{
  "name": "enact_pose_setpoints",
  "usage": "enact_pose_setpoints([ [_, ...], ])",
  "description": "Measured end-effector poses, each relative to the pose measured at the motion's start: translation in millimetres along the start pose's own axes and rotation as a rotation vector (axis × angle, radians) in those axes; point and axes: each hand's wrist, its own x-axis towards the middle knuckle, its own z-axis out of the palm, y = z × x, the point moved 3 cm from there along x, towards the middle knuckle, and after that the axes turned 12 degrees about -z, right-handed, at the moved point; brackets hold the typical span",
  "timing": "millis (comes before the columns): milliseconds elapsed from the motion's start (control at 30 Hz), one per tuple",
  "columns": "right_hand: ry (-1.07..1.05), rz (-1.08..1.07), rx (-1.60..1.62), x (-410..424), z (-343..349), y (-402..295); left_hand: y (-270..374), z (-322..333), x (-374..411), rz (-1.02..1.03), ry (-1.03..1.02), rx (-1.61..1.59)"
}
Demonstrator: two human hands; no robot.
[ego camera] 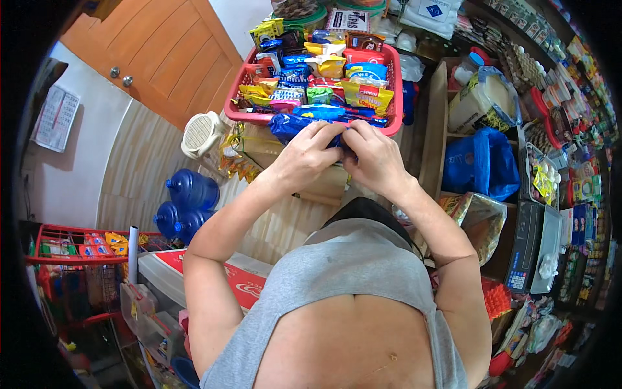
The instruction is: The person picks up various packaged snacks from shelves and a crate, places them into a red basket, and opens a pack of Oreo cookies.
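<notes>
A dark blue plastic snack pack [285,127] is between my hands at the front edge of a pink-red plastic basket [396,92]. My left hand [311,153] grips the pack, its fingers bent over the top. My right hand [373,154] pinches its other end, and the fingertips of both hands nearly meet. The fingers hide much of the pack. Rows of wrapped snacks fill the basket, among them a yellow cookie pack [368,98], a green pack [319,95] and a light blue pack [367,72].
A cardboard box [320,182] is below the basket. Left are a cream plastic stool [200,135], blue water jugs [194,188] and an orange wooden door [165,53]. Wooden bins [434,131] on the right hold a blue plastic bag [481,163]; a digital scale [525,248] stands beyond.
</notes>
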Motion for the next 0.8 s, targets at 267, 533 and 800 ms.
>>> enact_pose_setpoints([
  [267, -0.065, -0.027, 0.155, 5, 5, 17, -18, -6, 3, -0.007, -0.096, -0.058],
  [533, -0.045, -0.067, 0.118, -5, 0, 15, -27, -9, 12, -0.084, -0.128, -0.098],
  [800, -0.033, -0.115, -0.210, -15, -5, -2, -1, -19, 2, -0.072, -0.020, 0.020],
])
